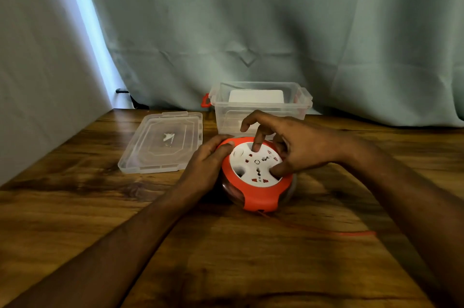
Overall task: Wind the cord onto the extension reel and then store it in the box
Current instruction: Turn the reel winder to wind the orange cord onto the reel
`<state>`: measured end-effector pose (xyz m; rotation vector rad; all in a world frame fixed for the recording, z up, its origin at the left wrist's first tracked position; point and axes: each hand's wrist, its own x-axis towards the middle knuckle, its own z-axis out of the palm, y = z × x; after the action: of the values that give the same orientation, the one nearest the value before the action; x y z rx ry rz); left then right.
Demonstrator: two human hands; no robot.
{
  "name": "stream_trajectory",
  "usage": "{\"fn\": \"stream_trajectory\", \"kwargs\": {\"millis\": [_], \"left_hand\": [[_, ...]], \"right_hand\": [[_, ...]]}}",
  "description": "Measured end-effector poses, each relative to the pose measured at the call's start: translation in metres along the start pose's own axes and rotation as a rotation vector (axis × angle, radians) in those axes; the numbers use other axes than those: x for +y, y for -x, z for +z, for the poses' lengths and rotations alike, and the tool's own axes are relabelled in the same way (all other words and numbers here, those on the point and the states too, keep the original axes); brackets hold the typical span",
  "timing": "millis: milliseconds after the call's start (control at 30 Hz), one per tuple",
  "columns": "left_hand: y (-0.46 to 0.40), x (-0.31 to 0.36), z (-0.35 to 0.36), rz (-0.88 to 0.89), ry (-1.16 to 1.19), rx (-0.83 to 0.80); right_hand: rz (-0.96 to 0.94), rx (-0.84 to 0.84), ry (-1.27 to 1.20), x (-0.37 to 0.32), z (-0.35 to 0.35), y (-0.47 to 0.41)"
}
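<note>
An orange extension reel (261, 192) with a white socket face lies on the wooden table (75, 207), tilted slightly toward me. My left hand (203, 164) grips its left orange rim. My right hand (293, 147) sits over the white face, with a fingertip and the thumb set in finger recesses of the disc. A thin orange cord (346, 233) runs out from the reel's front to the right across the table, blurred. Behind the reel stands the clear plastic box (261, 104), open, with an orange latch on its left end.
The box's clear lid (160, 142) lies flat on the table to the left of the box. A white object (256, 96) shows inside or behind the box. A green curtain (251, 18) hangs along the table's far edge.
</note>
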<state>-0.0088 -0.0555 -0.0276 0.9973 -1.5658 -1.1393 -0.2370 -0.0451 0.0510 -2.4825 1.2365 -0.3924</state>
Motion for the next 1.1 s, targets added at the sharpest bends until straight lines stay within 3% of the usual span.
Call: {"fn": "stream_trajectory", "kwargs": {"millis": [600,867,1033,1100], "left_hand": [[-0.001,0.002,0.001,-0.019,0.045,0.037],[-0.003,0.005,0.001,-0.051,-0.006,0.021],[-0.002,0.005,0.000,-0.046,-0.020,0.013],[-0.002,0.004,-0.002,-0.049,-0.018,0.005]], "right_hand": [[0.079,0.135,0.356,-0.018,0.017,-0.003],[0.047,0.057,0.210,-0.023,0.019,-0.007],[-0.009,0.102,0.023,-0.017,0.006,-0.001],[-0.023,0.026,-0.006,-0.014,0.001,0.000]]}}
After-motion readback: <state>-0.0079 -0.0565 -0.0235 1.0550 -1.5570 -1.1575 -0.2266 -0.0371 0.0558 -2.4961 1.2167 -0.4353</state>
